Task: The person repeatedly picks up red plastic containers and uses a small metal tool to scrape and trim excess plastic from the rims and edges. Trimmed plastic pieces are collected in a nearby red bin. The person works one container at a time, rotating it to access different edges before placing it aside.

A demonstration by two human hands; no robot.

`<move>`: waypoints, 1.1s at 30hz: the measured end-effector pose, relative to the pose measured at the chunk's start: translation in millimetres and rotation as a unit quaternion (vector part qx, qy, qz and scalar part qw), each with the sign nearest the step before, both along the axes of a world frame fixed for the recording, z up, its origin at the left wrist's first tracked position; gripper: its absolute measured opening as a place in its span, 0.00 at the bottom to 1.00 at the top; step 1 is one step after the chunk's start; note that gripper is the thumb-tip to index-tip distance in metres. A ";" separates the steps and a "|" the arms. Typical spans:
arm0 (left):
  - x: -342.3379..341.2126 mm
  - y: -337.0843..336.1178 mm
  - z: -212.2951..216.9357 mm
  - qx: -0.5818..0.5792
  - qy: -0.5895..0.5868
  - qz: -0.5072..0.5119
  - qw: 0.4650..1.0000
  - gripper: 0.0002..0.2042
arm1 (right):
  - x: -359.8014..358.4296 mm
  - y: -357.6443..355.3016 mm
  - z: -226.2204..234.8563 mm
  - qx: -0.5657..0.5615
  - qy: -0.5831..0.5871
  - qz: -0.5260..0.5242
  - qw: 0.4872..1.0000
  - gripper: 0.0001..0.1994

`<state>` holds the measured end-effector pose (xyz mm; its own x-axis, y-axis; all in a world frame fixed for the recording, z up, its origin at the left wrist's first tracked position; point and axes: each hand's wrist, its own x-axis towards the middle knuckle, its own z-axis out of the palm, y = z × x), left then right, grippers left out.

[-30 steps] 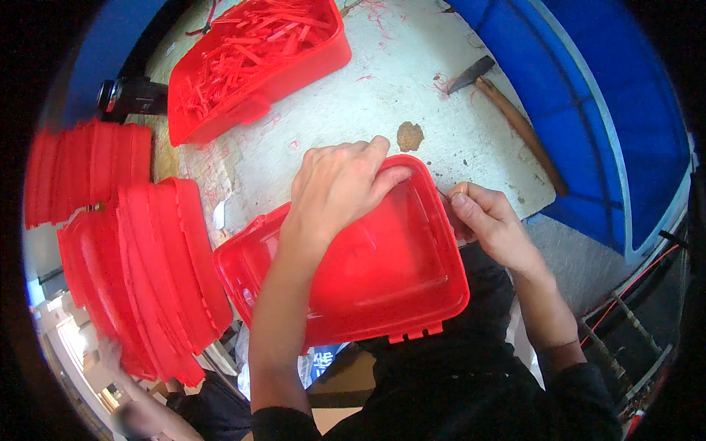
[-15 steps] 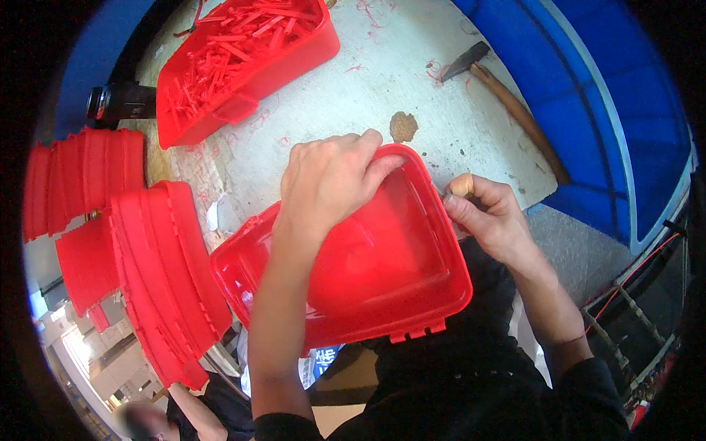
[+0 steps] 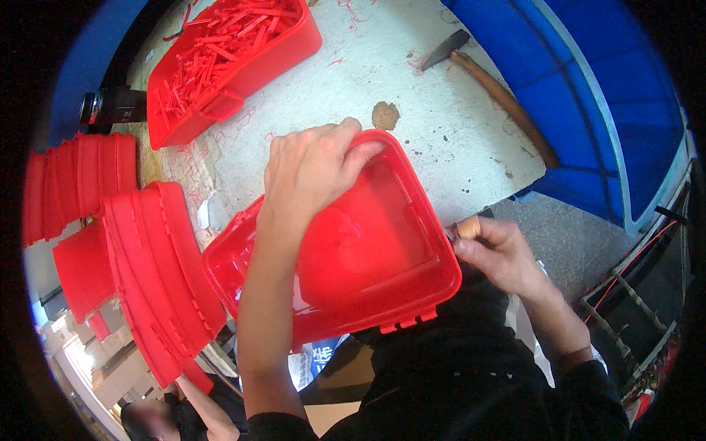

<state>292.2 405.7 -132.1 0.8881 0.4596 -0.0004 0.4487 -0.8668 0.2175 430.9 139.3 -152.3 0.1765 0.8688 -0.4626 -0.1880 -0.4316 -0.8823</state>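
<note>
A red plastic case half (image 3: 368, 239), a shallow box with rounded corners and hinge tabs on its near edge, lies tilted before me. My left hand (image 3: 309, 165) is closed over its far rim, thumb inside and fingers outside. At the right side wall, my right hand (image 3: 500, 253) pinches something small and dark against the outer rim; fingers hide most of it, so its kind cannot be made out. Tan tape (image 3: 468, 227) wraps the right index finger.
Farther off stands a red bin (image 3: 243, 95) full of thin red plastic strips. Stacked red shells (image 3: 158, 264) rise at left, beside a dark bottle (image 3: 114, 107). A hammer (image 3: 507, 103) lies at the right near a blue crate (image 3: 581, 110). Another person's arm (image 3: 206, 408) shows lower left.
My right hand has slid nearer to me along the case half's right rim. My left hand keeps its hold on the far rim. The whole view has shifted slightly.
</note>
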 end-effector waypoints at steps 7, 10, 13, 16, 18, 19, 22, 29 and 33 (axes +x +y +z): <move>-2.4 0.3 7.8 -0.041 -0.022 -0.005 0.999 0.16 | 5.0 -64.3 42.4 -0.017 -0.121 0.150 0.981 0.09; -4.6 -1.3 12.4 -0.063 -0.005 -0.005 0.998 0.16 | 15.7 -33.8 57.2 -0.025 -0.303 0.130 0.944 0.10; -6.3 -2.2 12.4 -0.078 0.004 0.001 0.997 0.17 | 12.7 27.0 54.2 0.049 -0.391 0.085 0.915 0.05; -7.2 -1.0 6.6 -0.065 -0.036 0.000 0.997 0.18 | 4.2 69.0 57.6 0.033 -0.556 0.106 0.824 0.06; -8.4 0.2 1.7 -0.060 -0.053 -0.002 0.997 0.19 | -2.3 80.1 63.9 0.002 -0.597 0.119 0.793 0.07; -8.9 1.1 -0.3 -0.060 -0.051 -0.004 0.997 0.19 | -5.9 83.1 66.3 -0.004 -0.620 0.120 0.775 0.07; -10.3 2.6 -4.3 -0.057 -0.054 -0.002 0.997 0.19 | -17.5 84.2 72.6 -0.040 -0.650 0.119 0.750 0.05; -11.6 2.7 -7.2 -0.044 -0.049 0.002 0.998 0.19 | -34.8 63.0 77.9 -0.090 -0.697 0.124 0.701 0.04; -11.7 3.1 -8.9 -0.041 -0.061 0.009 0.997 0.19 | -39.0 43.6 79.9 -0.095 -0.690 0.135 0.704 0.03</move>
